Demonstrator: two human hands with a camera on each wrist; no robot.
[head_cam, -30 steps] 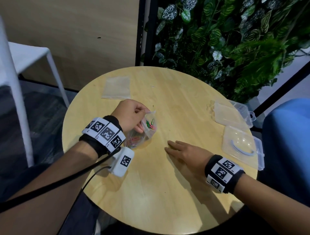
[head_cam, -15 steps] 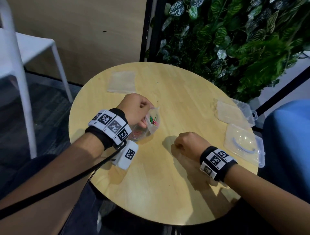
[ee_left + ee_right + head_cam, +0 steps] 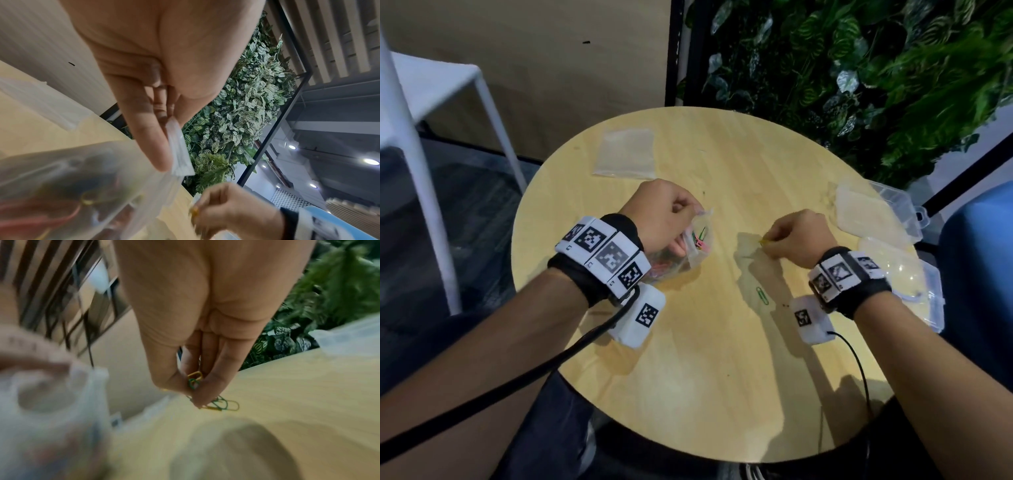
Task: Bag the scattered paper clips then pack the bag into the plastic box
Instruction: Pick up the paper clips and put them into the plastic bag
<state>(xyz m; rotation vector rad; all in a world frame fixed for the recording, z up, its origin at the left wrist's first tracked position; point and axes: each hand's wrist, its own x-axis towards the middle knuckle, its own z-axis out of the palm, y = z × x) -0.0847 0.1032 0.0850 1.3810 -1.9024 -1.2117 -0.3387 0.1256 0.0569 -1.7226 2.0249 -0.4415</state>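
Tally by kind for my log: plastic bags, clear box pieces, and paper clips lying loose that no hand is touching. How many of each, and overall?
Plastic bags: 2 (filled bag gripped by the left hand, flat bag lying farther off)
Clear box pieces: 2 (far piece, near piece)
Untouched loose clips plainly visible: 1 (green clip)
Total: 5

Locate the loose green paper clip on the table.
In the head view the green wire paper clip lies flat on the round wooden table, near the front centre, just below and left of the right hand, well right of the clear plastic bag.
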